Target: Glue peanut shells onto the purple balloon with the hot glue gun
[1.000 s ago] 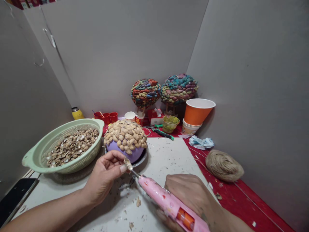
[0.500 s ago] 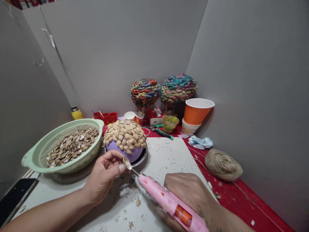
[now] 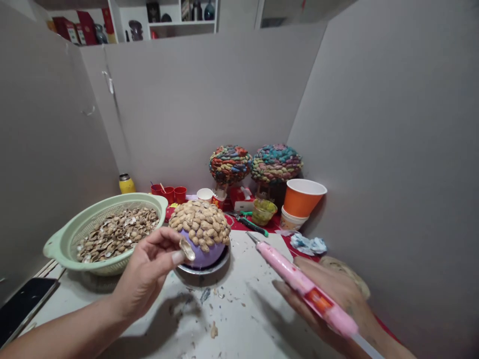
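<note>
Between thumb and fingers, my left hand (image 3: 151, 267) pinches a half peanut shell (image 3: 187, 248), its hollow side showing. Just behind it, a purple balloon (image 3: 204, 255) rests in a metal bowl (image 3: 220, 262), its upper part covered with peanut shells (image 3: 200, 222). My right hand (image 3: 325, 289) is wrapped round a pink hot glue gun (image 3: 292, 271), whose nozzle points up and left, apart from the shell and the balloon. A clear glue stick (image 3: 366, 345) sticks out of the gun's rear end.
At left stands a green colander (image 3: 101, 269) of shells, with a phone (image 3: 28, 304) in front. Behind are red cups (image 3: 168, 194), two colourful shell-covered balls (image 3: 277, 163), pliers (image 3: 254, 228) and an orange bucket (image 3: 304, 202). A twine ball (image 3: 355, 274) lies right, partly hidden.
My right hand has drawn the glue gun away from the shell, to the right and up. My left hand has shifted slightly left with the shell. The camera view has tilted up.
</note>
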{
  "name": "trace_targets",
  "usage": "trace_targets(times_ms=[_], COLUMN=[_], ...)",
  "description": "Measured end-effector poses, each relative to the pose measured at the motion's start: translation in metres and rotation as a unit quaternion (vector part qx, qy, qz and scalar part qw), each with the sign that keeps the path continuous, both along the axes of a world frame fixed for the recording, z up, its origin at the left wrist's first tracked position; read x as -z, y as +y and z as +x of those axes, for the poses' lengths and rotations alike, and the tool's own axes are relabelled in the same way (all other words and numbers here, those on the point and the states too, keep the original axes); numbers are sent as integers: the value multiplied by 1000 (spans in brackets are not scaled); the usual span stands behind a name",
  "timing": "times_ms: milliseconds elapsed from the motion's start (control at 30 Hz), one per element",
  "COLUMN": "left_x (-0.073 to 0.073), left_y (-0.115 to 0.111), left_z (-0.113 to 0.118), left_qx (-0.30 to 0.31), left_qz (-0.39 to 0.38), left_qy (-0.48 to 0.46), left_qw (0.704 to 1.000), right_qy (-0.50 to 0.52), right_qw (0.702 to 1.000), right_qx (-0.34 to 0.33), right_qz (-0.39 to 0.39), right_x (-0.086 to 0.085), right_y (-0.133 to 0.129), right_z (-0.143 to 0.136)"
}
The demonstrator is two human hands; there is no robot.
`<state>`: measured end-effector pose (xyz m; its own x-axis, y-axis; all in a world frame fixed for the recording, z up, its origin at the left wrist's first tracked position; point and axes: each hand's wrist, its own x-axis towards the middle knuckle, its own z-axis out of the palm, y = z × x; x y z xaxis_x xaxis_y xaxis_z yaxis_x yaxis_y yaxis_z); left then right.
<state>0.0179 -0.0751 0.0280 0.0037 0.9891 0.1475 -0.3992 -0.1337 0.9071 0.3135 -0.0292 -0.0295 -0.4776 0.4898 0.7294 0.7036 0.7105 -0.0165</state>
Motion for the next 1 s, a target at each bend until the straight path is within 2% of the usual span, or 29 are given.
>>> trace_targets(times_ms=[67, 100, 167, 267, 367, 500, 633, 733, 833, 900, 1000], left_x=[-14, -21, -31, -40, -43, -42, -35, -25, -12, -4, 6], left_y=[-1, -1, 0, 1, 1, -2, -3, -2, 1, 3, 7], left_z=[-10, -15, -24, -37, -45, -48, -48, -48, -47, -45, -41], left_qx=[-43, -63, -95, -132, -157, -160, -171, -192, -203, -196, -178], left_qz=[34, 49, 77, 117, 157, 203, 260, 328, 390, 414, 425], left_qy=[-8, -11, -16, -15, 9, 101, 231, 359, 448, 478, 508], left_qw=[998, 997, 992, 984, 975, 961, 922, 853, 778, 750, 727], right_qy=[-42, -60, -106, -138, -163, -186, -186, -148, -25, 27, 64], right_qw=[996, 990, 961, 936, 917, 891, 891, 919, 970, 977, 972], right_qx=[68, 96, 146, 183, 207, 213, 203, 157, 13, -63, -120], right_qz=[-34, -78, -209, -266, -301, -354, -360, -329, -243, -203, -193], right_x=[1, 3, 8, 14, 15, 11, -2, -22, -46, -58, -64], right_y=[12, 18, 25, 30, 31, 29, 26, 26, 30, 36, 51], right_z=[6, 7, 7, 4, 3, 10, 13, -4, -39, -66, -100])
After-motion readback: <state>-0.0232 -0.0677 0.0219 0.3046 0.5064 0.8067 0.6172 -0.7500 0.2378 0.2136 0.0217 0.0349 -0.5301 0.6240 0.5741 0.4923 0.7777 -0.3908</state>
